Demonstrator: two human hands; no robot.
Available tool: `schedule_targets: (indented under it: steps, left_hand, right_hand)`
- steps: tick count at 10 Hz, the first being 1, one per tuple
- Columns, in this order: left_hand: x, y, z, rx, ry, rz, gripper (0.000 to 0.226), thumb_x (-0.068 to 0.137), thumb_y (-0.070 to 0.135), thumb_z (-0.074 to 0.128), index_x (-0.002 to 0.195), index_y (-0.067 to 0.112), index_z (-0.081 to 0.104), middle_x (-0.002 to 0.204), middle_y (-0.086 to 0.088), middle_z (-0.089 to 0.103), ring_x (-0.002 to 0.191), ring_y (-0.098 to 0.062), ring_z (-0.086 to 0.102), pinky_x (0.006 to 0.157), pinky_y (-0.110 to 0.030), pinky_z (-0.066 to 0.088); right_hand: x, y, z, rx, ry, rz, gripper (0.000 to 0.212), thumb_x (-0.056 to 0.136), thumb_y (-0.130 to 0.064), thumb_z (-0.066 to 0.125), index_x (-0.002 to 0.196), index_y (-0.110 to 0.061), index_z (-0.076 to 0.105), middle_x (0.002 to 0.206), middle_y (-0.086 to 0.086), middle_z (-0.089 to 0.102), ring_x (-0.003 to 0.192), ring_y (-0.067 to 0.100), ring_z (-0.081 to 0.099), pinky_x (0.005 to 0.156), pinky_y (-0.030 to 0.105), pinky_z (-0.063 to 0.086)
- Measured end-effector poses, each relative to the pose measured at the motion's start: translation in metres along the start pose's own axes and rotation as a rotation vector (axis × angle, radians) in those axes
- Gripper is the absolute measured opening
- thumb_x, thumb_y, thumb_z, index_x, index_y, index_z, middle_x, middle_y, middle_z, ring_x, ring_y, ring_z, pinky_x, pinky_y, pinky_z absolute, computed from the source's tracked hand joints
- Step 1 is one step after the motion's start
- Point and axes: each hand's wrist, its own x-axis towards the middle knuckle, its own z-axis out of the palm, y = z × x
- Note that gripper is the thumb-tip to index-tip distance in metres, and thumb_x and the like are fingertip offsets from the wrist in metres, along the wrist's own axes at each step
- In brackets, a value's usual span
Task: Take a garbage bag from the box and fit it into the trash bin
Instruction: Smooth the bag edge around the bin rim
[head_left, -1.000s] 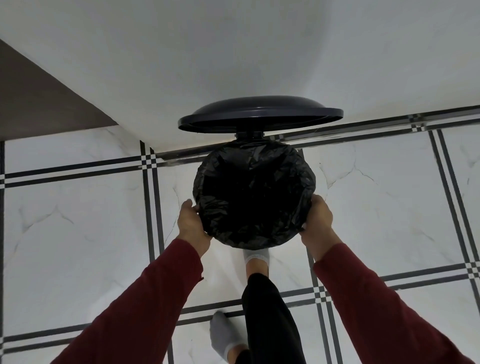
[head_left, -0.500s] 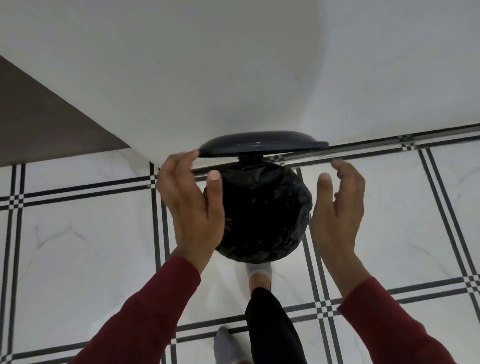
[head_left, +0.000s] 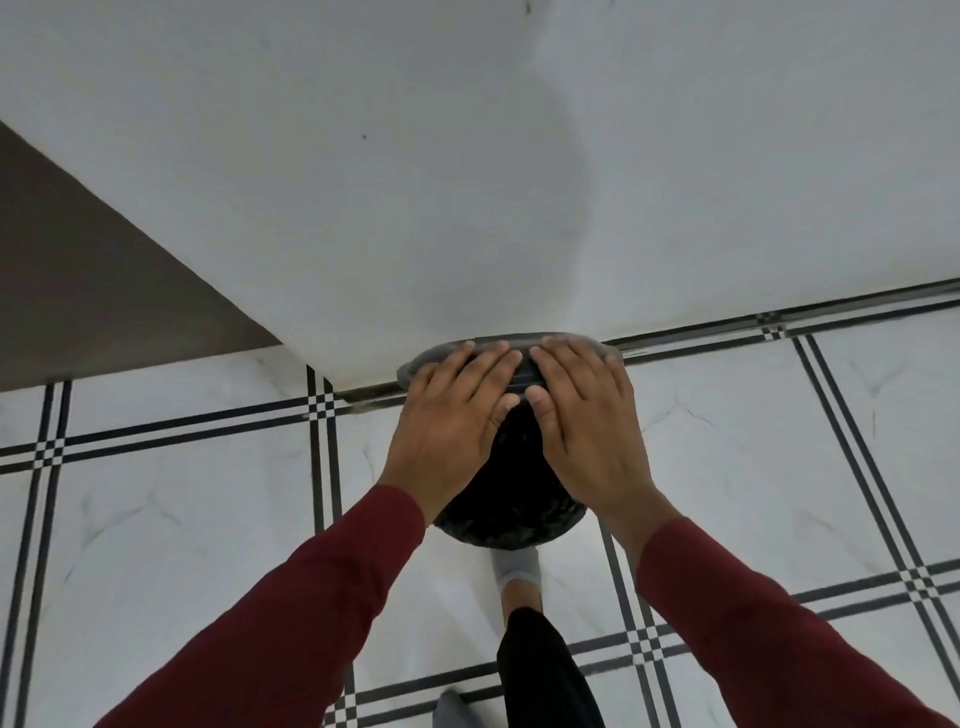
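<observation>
Looking down, we see our left hand (head_left: 452, 421) and right hand (head_left: 587, 421) side by side over the trash bin (head_left: 511, 519), palms down, thumbs nearly meeting in the middle. The fingers of both hands are stretched out flat and only slightly spread, lying on the dark lid (head_left: 511, 345), which stands raised at the back of the bin against the white wall (head_left: 467, 182); they grip nothing. Whether the palms themselves touch anything below we cannot tell. Under and between our hands the black garbage bag (head_left: 519, 499) shows, crinkled plastic folded over the rim of the bin and lining its mouth. A foot in a grey sock (head_left: 517, 566) sits at the bin's near base, a black trouser leg (head_left: 545, 670) above it. The bin stands on a white marble-look floor (head_left: 182, 519) crossed by black stripes. Dark red sleeves (head_left: 291, 618) cover both arms.
</observation>
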Motion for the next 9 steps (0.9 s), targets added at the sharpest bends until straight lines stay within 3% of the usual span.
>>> schedule_targets:
  steps: [3, 5, 6, 7, 8, 9]
  left_hand:
    - [-0.081, 0.023, 0.040, 0.028, -0.192, -0.009, 0.052, 0.110, 0.040, 0.029, 0.158, 0.021, 0.035, 0.165, 0.002, 0.037, 0.154, -0.032, 0.029, 0.117, -0.056, 0.036]
    - [-0.123, 0.035, 0.088, 0.060, -0.389, -0.075, 0.054, 0.110, 0.037, 0.038, 0.161, 0.021, 0.029, 0.169, 0.002, 0.027, 0.157, -0.034, 0.018, 0.120, -0.054, 0.035]
    - [-0.133, 0.041, 0.107, 0.004, -0.540, -0.196, 0.055, 0.111, 0.037, 0.030, 0.163, 0.019, 0.022, 0.171, 0.001, 0.020, 0.159, -0.032, 0.010, 0.123, -0.053, 0.029]
    - [-0.126, 0.048, 0.107, -0.016, -0.644, -0.264, 0.056, 0.111, 0.038, 0.027, 0.163, 0.018, 0.021, 0.172, 0.002, 0.016, 0.159, -0.030, 0.008, 0.125, -0.051, 0.026]
    - [-0.112, 0.054, 0.086, -0.085, -0.648, -0.344, 0.055, 0.110, 0.035, 0.030, 0.162, 0.017, 0.023, 0.171, 0.000, 0.022, 0.157, -0.029, 0.016, 0.123, -0.050, 0.028]
    - [-0.100, 0.061, 0.052, -0.090, -0.609, -0.378, 0.051, 0.106, 0.035, 0.040, 0.152, 0.013, 0.039, 0.158, -0.008, 0.044, 0.152, -0.032, 0.029, 0.116, -0.051, 0.037]
  right_hand:
    - [-0.091, 0.001, 0.030, 0.011, -0.180, 0.057, 0.056, 0.110, -0.041, 0.027, 0.159, -0.015, 0.033, 0.168, 0.002, 0.028, 0.158, 0.020, 0.016, 0.127, 0.048, 0.017]
    - [-0.145, 0.013, 0.070, -0.086, -0.303, 0.068, 0.056, 0.109, -0.032, 0.041, 0.160, -0.015, 0.029, 0.170, 0.003, 0.022, 0.157, 0.023, 0.018, 0.126, 0.047, 0.023]
    - [-0.162, 0.023, 0.091, -0.075, -0.488, 0.096, 0.060, 0.105, -0.026, 0.049, 0.160, -0.012, 0.029, 0.169, 0.005, 0.023, 0.156, 0.025, 0.023, 0.121, 0.048, 0.033]
    - [-0.157, 0.027, 0.094, -0.039, -0.627, 0.125, 0.058, 0.106, -0.028, 0.044, 0.160, -0.011, 0.029, 0.170, 0.005, 0.020, 0.154, 0.027, 0.027, 0.120, 0.043, 0.036]
    - [-0.141, 0.023, 0.075, 0.001, -0.630, 0.148, 0.054, 0.104, -0.028, 0.043, 0.154, -0.008, 0.039, 0.163, 0.011, 0.037, 0.149, 0.030, 0.036, 0.116, 0.045, 0.040]
    - [-0.119, 0.012, 0.039, 0.055, -0.644, 0.209, 0.036, 0.098, -0.027, 0.049, 0.128, -0.009, 0.061, 0.131, 0.012, 0.062, 0.123, 0.030, 0.058, 0.100, 0.045, 0.051]
